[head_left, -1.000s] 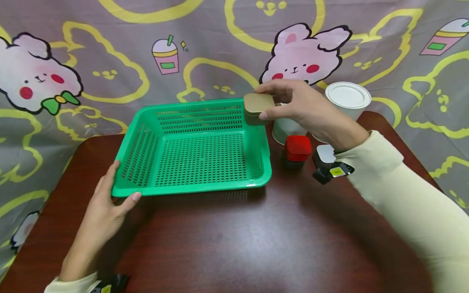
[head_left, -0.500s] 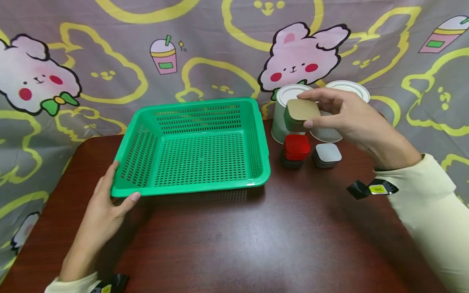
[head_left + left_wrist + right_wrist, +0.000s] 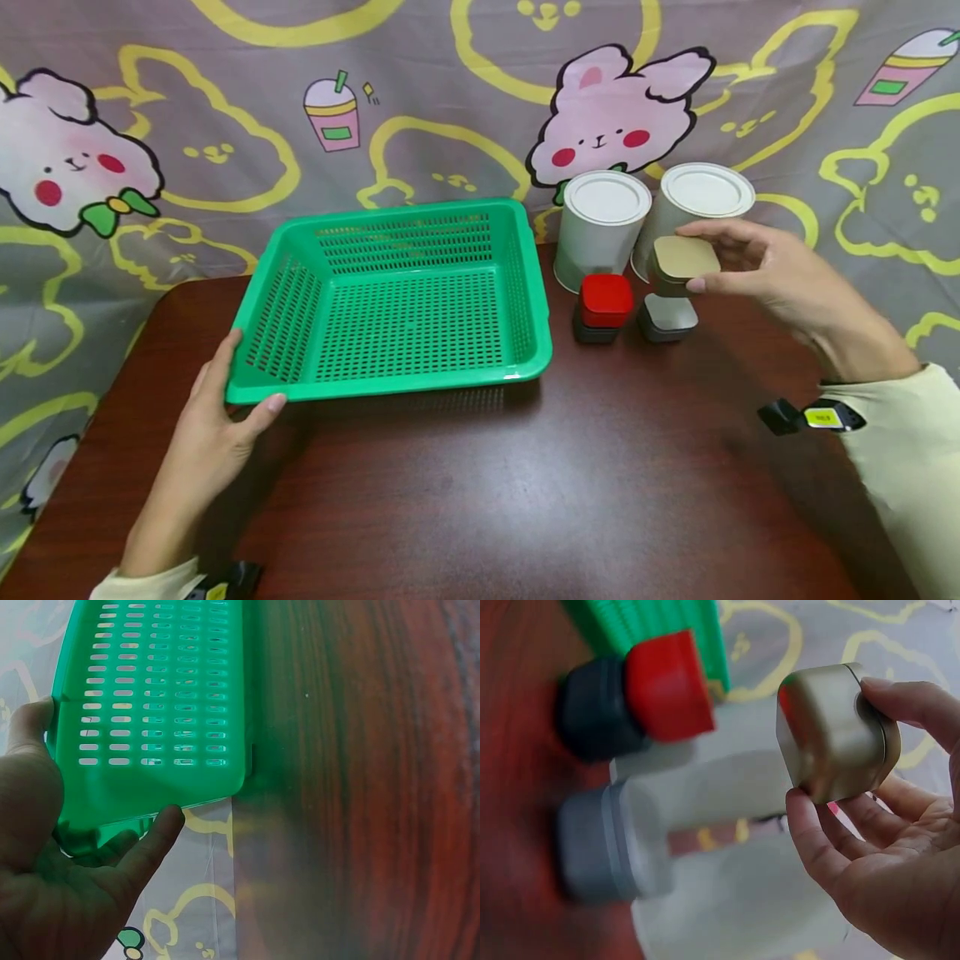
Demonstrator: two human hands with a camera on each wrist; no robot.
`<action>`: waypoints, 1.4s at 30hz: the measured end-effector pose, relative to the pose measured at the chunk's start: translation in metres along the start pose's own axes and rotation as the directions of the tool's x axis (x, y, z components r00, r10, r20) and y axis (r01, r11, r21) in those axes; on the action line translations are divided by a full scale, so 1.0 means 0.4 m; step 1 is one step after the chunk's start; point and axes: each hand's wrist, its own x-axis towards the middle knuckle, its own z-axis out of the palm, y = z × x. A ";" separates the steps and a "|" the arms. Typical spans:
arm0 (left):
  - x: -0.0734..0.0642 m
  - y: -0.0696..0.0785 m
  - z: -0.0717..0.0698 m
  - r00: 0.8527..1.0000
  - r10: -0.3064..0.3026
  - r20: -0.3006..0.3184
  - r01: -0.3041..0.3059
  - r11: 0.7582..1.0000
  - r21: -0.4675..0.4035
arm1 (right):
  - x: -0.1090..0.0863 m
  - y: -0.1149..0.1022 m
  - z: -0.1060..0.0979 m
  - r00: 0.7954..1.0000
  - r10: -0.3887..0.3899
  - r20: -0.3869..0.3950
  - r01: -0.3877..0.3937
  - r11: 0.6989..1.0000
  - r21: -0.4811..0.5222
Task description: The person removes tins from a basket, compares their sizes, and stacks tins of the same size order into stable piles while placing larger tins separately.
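My left hand [image 3: 206, 446] grips the front left corner of a green plastic basket [image 3: 390, 390], thumb at the front rim; the left wrist view shows fingers around the corner of the slotted basket wall [image 3: 150, 784]. At the right, my right hand [image 3: 798, 292] pinches a small gold tin [image 3: 686, 257] between thumb and fingers. The lidded gold tin [image 3: 829, 735] is held up, overlapping the back of a silver-grey tin [image 3: 670, 313] in the head view. Left of that, a red tin [image 3: 606, 298] sits on a black one [image 3: 597, 334].
Two large white cans [image 3: 600, 237] with white lids [image 3: 707, 188] stand behind the small tins, by the patterned cloth [image 3: 442, 75] at the table's back. The dark wooden table [image 3: 465, 492] extends in front of the basket.
My right hand has carried the gold tin from the basket's back right corner rightward, past the first white can, to above the silver-grey tin. The left hand and basket have stayed put.
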 end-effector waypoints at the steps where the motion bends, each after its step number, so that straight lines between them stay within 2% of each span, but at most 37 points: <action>1: -0.001 0.000 -0.001 1.000 -0.001 0.000 0.001 1.000 0.001 | -0.001 0.011 -0.003 1.000 0.003 0.000 -0.003 1.000 -0.017; 10: -0.003 -0.006 -0.003 1.000 0.002 -0.003 -0.002 1.000 0.000 | -0.013 0.084 -0.015 0.998 0.025 0.050 -0.021 0.996 -0.087; 19: -0.005 -0.002 0.002 1.000 -0.004 0.000 0.004 1.000 -0.009 | -0.017 0.128 -0.018 0.996 0.048 0.073 -0.045 0.998 -0.043; 27: -0.004 -0.001 0.000 1.000 -0.008 0.005 0.008 1.000 0.003 | -0.019 0.146 -0.018 0.994 0.057 0.095 -0.053 0.998 -0.042; 35: -0.003 -0.003 -0.003 1.000 0.000 0.009 0.000 1.000 0.000 | -0.023 0.150 -0.011 0.996 0.034 0.089 -0.030 0.999 -0.045; 42: -0.003 -0.004 -0.001 1.000 -0.016 0.021 0.016 1.000 0.003 | -0.021 0.146 -0.002 0.994 0.022 0.106 -0.018 0.999 -0.032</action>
